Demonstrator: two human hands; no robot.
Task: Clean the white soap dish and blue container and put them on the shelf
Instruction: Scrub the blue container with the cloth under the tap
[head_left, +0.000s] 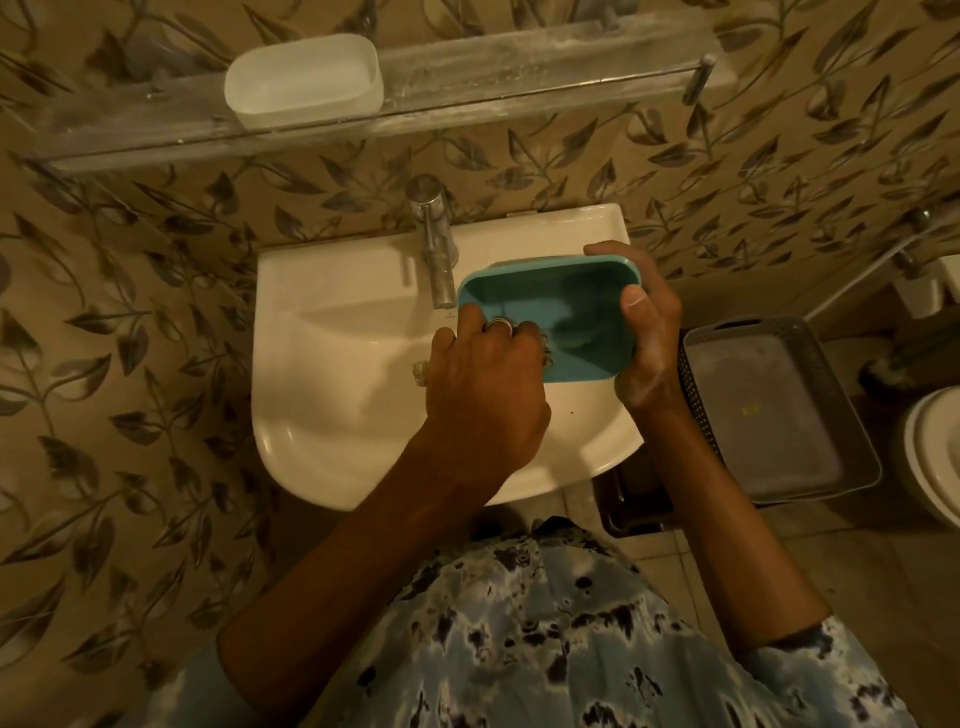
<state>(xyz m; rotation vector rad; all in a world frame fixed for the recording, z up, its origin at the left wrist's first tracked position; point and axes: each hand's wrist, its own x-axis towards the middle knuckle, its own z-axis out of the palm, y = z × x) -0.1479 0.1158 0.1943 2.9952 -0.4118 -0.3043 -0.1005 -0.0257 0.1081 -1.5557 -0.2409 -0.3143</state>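
So the blue container sits just right of centre frame, held over the white sink and right beside the metal tap. The right hand has it by the right end: thumb hooked over the near rim, the other fingers wrapped round the far corner, so that grip is closed on the container. The forearm runs down to the lower right of the frame, into a blotchy blue-and-white shirt.

The left hand comes in from the lower middle, knuckles up, a ring on one finger, fingers curled down into the container's left side. It looks like it's pressing something in there, maybe a scrubber, but the fingers cover it, so can't tell what that grip is holding, if anything. A bit of mesh pokes out at the hand's left edge.

The white soap dish is already on the glass shelf, upper left of frame. A grey basket sits at the right edge.
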